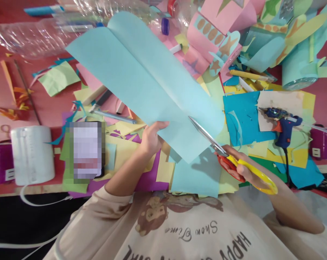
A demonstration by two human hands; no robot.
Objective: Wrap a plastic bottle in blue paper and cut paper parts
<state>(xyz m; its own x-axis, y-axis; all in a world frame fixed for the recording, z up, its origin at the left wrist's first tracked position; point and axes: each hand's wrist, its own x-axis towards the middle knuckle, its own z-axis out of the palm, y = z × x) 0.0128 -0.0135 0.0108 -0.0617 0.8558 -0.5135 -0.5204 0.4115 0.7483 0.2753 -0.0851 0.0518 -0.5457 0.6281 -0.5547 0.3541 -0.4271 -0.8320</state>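
A large light-blue sheet of paper (152,79) spreads across the middle of the view, with a fold line running along its length and its far end curling up. My left hand (154,137) pinches its near left edge between thumb and fingers. In my right hand (233,166) is a pair of scissors (206,135) with red and yellow handles. The blades look nearly closed and lie over the near right part of the sheet, tips pointing up and left. Below the sheet rests another light-blue paper piece (196,178).
On the right, a blue glue gun (284,126) lies on paper with its cord trailing down. Clear plastic bottles (38,38) lie at the back left. Pink paper crafts (206,32) stand behind. A phone (87,150) and white power box (32,155) sit left, among paper scraps.
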